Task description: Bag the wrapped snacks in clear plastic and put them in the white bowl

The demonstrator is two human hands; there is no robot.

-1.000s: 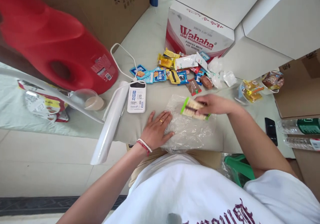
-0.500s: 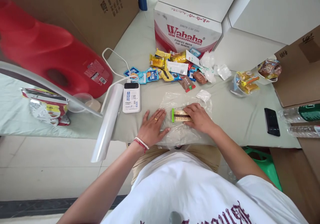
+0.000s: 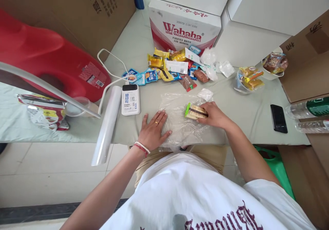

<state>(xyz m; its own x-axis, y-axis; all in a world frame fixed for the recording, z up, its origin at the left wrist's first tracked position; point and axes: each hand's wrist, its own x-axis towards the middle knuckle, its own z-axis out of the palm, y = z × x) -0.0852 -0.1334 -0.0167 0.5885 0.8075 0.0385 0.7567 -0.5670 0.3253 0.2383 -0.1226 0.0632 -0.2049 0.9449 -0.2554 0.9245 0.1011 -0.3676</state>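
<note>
While the sheet lies spread, notes are taken relative to the clear crinkled plastic sheet [image 3: 180, 120] on the pale green table [image 3: 246, 120].

Progress: sheet is laid out flat; wafer snack is set on its far right part; no fold or wrap over the snack shows yet, so wrapping looks barely begun.

Snack: green-edged pack of layered cream-and-brown wafers [image 3: 194, 111], lying on the sheet, tilted slightly, green end toward the sheet's middle.

Right hand [image 3: 215, 115]: at the sheet's right edge, forearm coming in from the near right; fingers curled closed around the wafer pack's right end, holding it against the sheet.

Left hand [image 3: 153, 131]: on the sheet's left edge, palm down, fingers spread flat and fully open; it grasps nothing, only presses the plastic to the table. Gold ring and beaded bracelet visible.

Beyond sheet: heap of small coloured snack packets [image 3: 174, 69], then a white-and-red Wahaha carton [image 3: 183, 29].

Left of sheet: white power bank with cable [image 3: 130, 99], white film roll [image 3: 106, 125], large red jug [image 3: 48, 60].

Right of sheet: black phone [image 3: 278, 118], well apart.
</note>
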